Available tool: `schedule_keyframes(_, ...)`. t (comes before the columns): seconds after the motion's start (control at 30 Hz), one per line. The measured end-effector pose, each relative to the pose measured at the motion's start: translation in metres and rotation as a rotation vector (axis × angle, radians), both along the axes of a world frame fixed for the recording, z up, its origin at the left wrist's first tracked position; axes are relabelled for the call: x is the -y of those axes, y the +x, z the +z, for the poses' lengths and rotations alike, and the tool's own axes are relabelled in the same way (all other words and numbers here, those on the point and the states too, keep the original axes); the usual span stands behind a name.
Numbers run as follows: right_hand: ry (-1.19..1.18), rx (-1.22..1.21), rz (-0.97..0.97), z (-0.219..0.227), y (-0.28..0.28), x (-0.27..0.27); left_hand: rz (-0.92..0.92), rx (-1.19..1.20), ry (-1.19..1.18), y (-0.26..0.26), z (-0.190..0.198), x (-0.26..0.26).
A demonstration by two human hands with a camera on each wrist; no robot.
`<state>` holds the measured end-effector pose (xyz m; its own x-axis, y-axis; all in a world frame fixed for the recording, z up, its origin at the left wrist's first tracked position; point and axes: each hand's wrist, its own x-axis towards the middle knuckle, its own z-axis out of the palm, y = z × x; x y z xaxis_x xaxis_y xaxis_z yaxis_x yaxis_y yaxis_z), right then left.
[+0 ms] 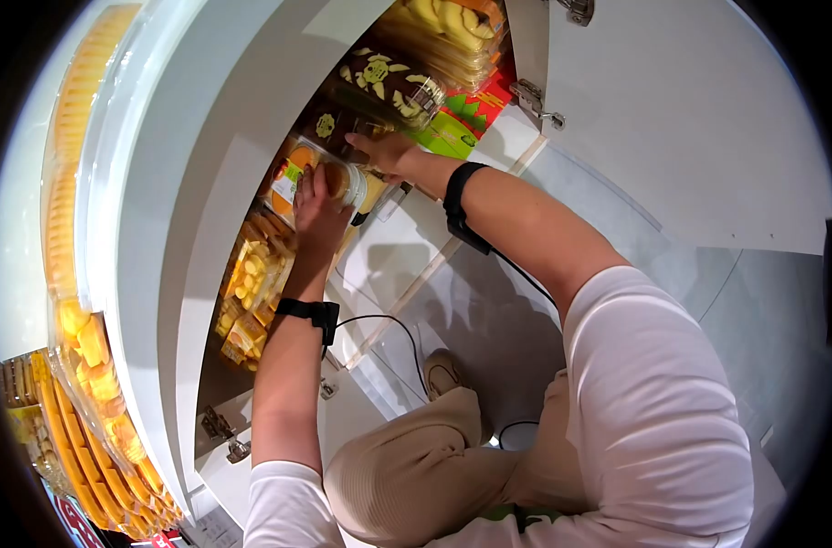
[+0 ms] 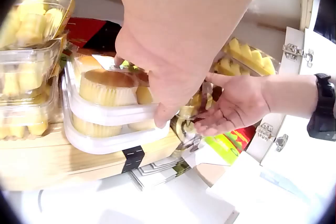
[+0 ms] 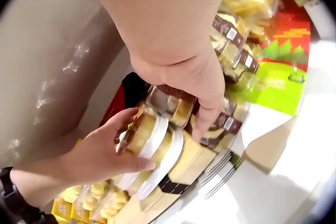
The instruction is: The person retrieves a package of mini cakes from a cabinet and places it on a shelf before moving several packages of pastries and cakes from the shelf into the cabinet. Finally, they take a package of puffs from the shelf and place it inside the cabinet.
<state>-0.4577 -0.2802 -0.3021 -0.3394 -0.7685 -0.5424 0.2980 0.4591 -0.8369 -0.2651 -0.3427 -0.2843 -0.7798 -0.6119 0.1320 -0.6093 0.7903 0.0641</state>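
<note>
Two stacked clear boxes of round cakes (image 2: 107,90) with white rims sit on a wooden board in the low cabinet. My left hand (image 1: 320,215) reaches over them; in the right wrist view its thumb lies at a white rim and its fingers bend over the opposite side. Beside the stack, my right hand (image 1: 389,153) is at a clear box with a dark brown label (image 3: 170,103). Its palm faces the cake boxes in the left wrist view, fingers loosely extended, one finger pointing down beside the brown-labelled box.
Boxes of yellow pastries (image 2: 31,77) are piled left of the cakes. A larger clear pack with a brown top (image 1: 389,87) and a red and green bag (image 1: 448,135) lie to the right. The cabinet door (image 1: 690,119) stands open. Black tape (image 2: 133,158) marks the board's edge.
</note>
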Motion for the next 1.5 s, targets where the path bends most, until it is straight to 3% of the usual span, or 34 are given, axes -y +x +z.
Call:
schedule_keyframes(0.03,0.048,-0.141,0.171,0.005,-0.007,-0.003,0.002,-0.007,-0.038,-0.002,0.0,-0.003)
schedule_keyframes(0.13,0.04,-0.011,0.185,0.021,-0.023,-0.035,-0.001,-0.036,-0.062,-0.014,-0.005,-0.007)
schedule_keyframes(0.17,0.043,-0.017,0.18,0.013,-0.028,-0.039,0.007,-0.049,-0.046,-0.016,-0.008,-0.007)
schedule_keyframes(0.27,0.111,0.125,0.424,-0.005,-0.05,-0.06,-0.005,-0.02,-0.063,-0.025,-0.01,-0.007)
schedule_keyframes(0.37,0.052,0.053,0.5,-0.028,-0.068,-0.083,0.04,0.079,-0.147,-0.032,-0.007,-0.016)
schedule_keyframes(0.43,0.143,0.07,0.418,-0.03,-0.073,-0.089,0.026,0.079,-0.174,-0.033,-0.003,-0.024)
schedule_keyframes(0.5,0.137,0.109,0.117,-0.043,-0.083,-0.084,0.011,0.079,-0.203,-0.034,-0.001,-0.033)
schedule_keyframes(0.53,0.135,0.107,0.117,-0.05,-0.088,-0.08,-0.01,0.094,-0.21,-0.033,-0.002,-0.037)
schedule_keyframes(0.6,0.014,0.109,-0.344,-0.068,-0.101,-0.066,-0.023,0.111,-0.222,-0.027,-0.003,-0.045)
schedule_keyframes(0.63,0.013,0.11,-0.339,-0.094,-0.115,-0.053,-0.034,0.146,-0.218,-0.024,-0.004,-0.049)
schedule_keyframes(0.7,-0.062,-0.776,0.189,-0.149,-0.14,-0.03,-0.033,0.183,-0.214,-0.016,-0.006,-0.051)
schedule_keyframes(0.77,-0.108,-0.742,0.187,-0.09,-0.128,-0.049,-0.031,0.154,-0.177,-0.003,-0.008,-0.051)
schedule_keyframes(0.83,-0.043,0.189,-0.459,-0.031,-0.109,-0.062,-0.015,0.132,-0.119,0.012,-0.007,-0.051)
schedule_keyframes(0.97,0.008,0.187,-0.319,-0.049,-0.094,-0.071,0.05,0.179,-0.039,0.035,0.01,-0.07)
schedule_keyframes(1.1,0.124,0.227,-0.057,-0.043,-0.069,-0.09,0.121,0.06,-0.012,0.056,-0.014,-0.063)
schedule_keyframes(1.23,0.127,0.21,0.173,-0.038,-0.051,-0.099,0.138,0.094,-0.173,0.04,-0.02,-0.049)
schedule_keyframes(1.37,0.127,0.23,0.18,-0.028,-0.045,-0.115,0.294,0.169,-0.223,0.024,-0.026,-0.04)
schedule_keyframes(1.5,0.13,0.229,0.164,-0.018,-0.052,-0.131,0.327,0.203,-0.193,0.022,-0.022,-0.031)
